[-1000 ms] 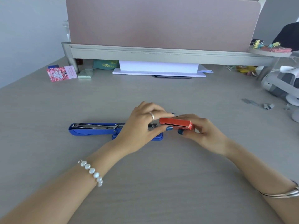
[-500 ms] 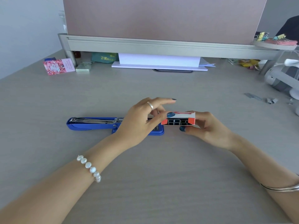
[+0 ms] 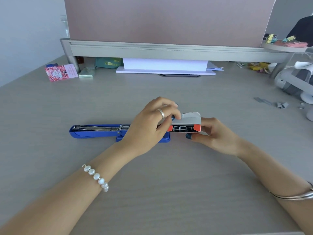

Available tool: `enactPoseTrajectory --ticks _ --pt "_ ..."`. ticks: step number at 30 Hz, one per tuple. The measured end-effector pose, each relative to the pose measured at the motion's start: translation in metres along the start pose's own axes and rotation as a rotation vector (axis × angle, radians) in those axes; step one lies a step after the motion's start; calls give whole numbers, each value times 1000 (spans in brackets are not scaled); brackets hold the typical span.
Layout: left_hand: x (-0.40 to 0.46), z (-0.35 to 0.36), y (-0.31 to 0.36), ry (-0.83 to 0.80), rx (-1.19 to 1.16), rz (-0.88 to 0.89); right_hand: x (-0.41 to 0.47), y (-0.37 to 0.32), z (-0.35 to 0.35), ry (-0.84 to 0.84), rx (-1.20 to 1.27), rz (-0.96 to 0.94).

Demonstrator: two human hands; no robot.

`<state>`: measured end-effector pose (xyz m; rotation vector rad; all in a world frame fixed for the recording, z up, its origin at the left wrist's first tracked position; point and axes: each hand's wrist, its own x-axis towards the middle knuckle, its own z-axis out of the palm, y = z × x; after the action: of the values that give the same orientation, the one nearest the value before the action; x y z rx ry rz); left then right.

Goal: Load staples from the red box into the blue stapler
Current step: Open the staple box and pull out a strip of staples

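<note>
The blue stapler (image 3: 94, 132) lies swung open flat on the desk at centre left, its metal magazine facing up. Just to its right my right hand (image 3: 215, 134) holds the red staple box (image 3: 197, 127) a little above the desk, open end toward me, with grey staple strips (image 3: 182, 129) showing inside. My left hand (image 3: 149, 128) covers the stapler's right end and pinches the box's pale lid flap (image 3: 190, 117), lifted upward.
Loose staple strips (image 3: 271, 102) lie on the desk at the right, near a white device (image 3: 296, 80). A pink card (image 3: 61, 72), a small green box (image 3: 86, 74) and white paper (image 3: 165, 67) sit at the back under the partition shelf.
My right hand has tipped the red box so that its open end faces me. My left hand has lifted the lid flap, and the staples inside have come into sight.
</note>
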<state>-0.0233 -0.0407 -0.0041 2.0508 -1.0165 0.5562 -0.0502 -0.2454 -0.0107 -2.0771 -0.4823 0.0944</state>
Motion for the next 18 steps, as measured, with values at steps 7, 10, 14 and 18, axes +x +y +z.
enactPoseTrajectory --ticks 7,10,14,18 --pt "1 -4 1 5 81 60 0 1 -1 21 -5 27" --pt "0 -8 1 -28 143 122 0 2 -2 27 -12 34" --pt "0 -9 0 -64 194 147 0 1 -2 37 -14 37" --pt "2 -9 2 -90 243 128 -1 1 -2 56 -27 29"
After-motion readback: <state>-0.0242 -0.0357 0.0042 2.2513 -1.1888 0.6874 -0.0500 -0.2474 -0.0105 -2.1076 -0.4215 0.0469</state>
